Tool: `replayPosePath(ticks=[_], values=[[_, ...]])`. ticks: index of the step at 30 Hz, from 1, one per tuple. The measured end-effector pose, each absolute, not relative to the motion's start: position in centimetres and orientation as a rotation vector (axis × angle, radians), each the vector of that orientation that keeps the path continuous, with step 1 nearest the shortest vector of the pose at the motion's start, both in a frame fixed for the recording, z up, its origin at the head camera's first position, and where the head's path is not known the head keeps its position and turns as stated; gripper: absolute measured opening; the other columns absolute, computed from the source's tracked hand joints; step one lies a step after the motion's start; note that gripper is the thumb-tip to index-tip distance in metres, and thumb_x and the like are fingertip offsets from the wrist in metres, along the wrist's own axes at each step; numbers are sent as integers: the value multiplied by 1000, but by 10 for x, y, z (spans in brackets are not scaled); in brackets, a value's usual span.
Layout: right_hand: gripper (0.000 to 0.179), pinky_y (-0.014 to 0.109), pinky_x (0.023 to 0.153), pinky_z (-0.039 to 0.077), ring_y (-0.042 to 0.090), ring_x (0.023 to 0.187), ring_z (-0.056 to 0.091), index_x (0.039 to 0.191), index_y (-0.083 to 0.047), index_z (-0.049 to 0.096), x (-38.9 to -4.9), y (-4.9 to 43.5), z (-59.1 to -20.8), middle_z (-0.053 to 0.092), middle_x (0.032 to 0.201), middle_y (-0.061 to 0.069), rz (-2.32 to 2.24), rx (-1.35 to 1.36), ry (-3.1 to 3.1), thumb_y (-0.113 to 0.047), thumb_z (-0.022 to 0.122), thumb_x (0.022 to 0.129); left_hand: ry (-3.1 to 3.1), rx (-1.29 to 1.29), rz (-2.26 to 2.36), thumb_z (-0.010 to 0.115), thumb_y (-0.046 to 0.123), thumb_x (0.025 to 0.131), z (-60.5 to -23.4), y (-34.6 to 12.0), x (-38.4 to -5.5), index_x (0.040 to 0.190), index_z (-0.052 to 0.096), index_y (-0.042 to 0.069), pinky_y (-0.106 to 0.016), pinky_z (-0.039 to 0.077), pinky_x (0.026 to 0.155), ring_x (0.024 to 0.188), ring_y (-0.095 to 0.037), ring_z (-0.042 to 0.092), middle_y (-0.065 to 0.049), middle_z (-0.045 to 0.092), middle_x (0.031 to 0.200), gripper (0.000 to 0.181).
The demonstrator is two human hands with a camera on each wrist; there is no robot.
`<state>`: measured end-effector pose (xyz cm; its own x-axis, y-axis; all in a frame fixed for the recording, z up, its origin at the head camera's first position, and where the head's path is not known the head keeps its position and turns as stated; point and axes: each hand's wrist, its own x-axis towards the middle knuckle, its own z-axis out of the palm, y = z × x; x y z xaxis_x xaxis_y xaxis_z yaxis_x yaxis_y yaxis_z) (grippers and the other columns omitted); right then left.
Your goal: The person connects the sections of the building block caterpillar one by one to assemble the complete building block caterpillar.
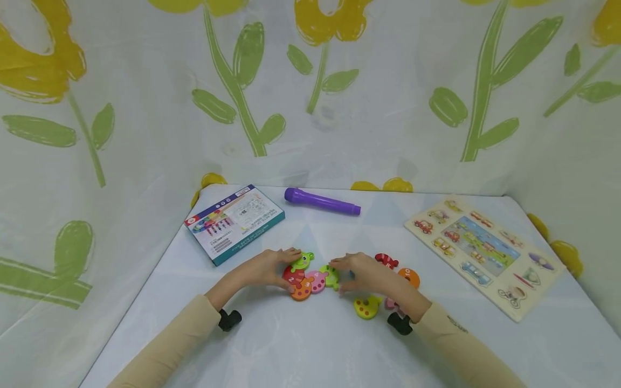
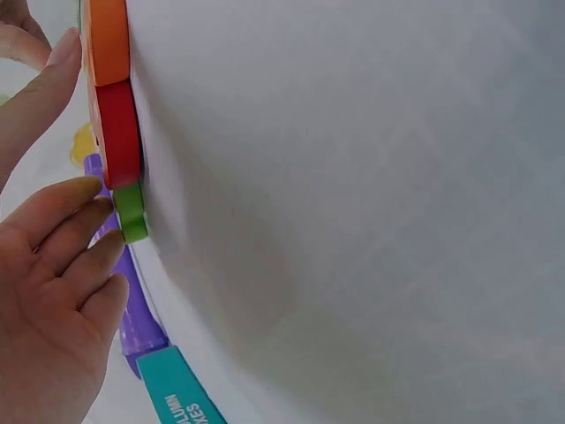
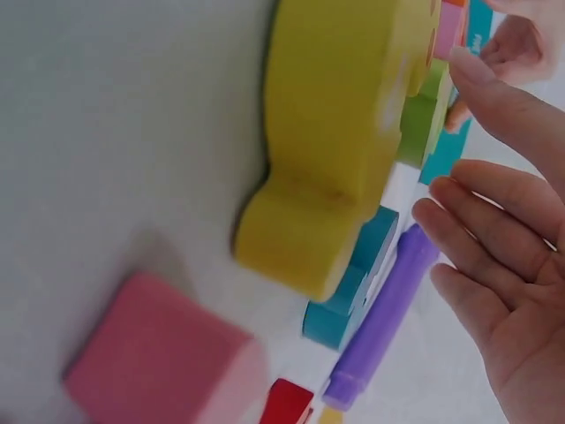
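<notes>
"Grips first?"
"Left grip (image 1: 264, 268): bare hand, thumb and fingers spread wide about the head end of a row of painted pieces; contact cannot be told. Right grip (image 1: 366, 272): bare hand, likewise wide, fingertips beside the row's other end, nothing held."

"The row?"
"On the bench (image 1: 291, 350), between the hands, in a curve: green head piece (image 1: 303, 262) with a face, red piece (image 1: 292, 276), orange piece (image 1: 302, 291), pink piece (image 1: 317, 282), light green piece (image 1: 331, 276). Numerals on some, too small to read surely."

"Loose pieces?"
"Yellow spotted piece (image 1: 367, 307), near the right forearm; teal piece (image 3: 328, 323); orange disc (image 1: 410, 276), apparently marked '10'."

"Lettered goods?"
"Box (image 1: 237, 218), rear left, teal-sided. Legible in part: 'LUMN', 'XES', 'FIVE'. Barcode and coloured picture on its face; finer print unreadable."

"Others?"
"Purple tube (image 1: 322, 201), behind the row. Wooden board (image 1: 485, 256), right, with pictures of vehicles."

"Surface and room?"
"Bench: pale, smooth-looking. Cloth (image 1: 378, 118) behind and at both sides: white, yellow flowers, green stems and leaves."
</notes>
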<state>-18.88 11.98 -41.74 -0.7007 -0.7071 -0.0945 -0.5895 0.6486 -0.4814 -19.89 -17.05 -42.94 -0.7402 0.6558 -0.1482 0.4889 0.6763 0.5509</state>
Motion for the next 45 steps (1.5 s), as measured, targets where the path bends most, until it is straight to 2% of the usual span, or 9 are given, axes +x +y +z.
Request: replayPosePath(ticks=[6,16,26,32,38,45], values=[[59,49,100,45,39,127,48,131,-5,60,-184,130,-415,60,131,9,-654,-1051,2624,-22,81,79,2545,901,763,82,36,76,-429,-169,-195,145,44,10,-51,27,113,143,-26,25,-5,37,152,83],[59,51,101,42,40,129,45,131,-4,60,-177,144,-415,60,132,8,-678,-1014,2657,-23,81,79,2558,865,767,83,39,74,-433,-170,-196,146,43,12,-50,25,114,144,-25,23,-4,34,153,87],[60,47,100,45,38,129,46,132,-5,60,-170,162,-417,60,132,6,-718,-904,2704,-25,81,79,2555,813,739,83,35,75,-434,-168,-195,147,42,14,-48,27,114,144,-23,23,-3,32,154,86],[59,44,95,50,32,123,53,131,-4,60,-166,168,-415,61,130,9,-679,-867,2744,-24,81,79,2557,810,729,84,35,74,-432,-167,-195,146,43,12,-49,25,114,144,-24,24,-4,33,154,86],[56,40,92,52,29,116,59,125,2,62,-166,172,-419,64,124,13,-665,-872,2784,-18,82,77,2580,797,690,85,33,74,-430,-166,-194,145,44,12,-49,26,114,143,-25,25,-4,34,153,85],[57,37,89,54,25,109,62,124,2,63,-172,173,-425,65,120,13,-640,-820,2825,-18,83,76,2589,792,688,85,34,73,-430,-164,-193,145,44,12,-48,27,113,143,-24,25,-3,34,153,86]])
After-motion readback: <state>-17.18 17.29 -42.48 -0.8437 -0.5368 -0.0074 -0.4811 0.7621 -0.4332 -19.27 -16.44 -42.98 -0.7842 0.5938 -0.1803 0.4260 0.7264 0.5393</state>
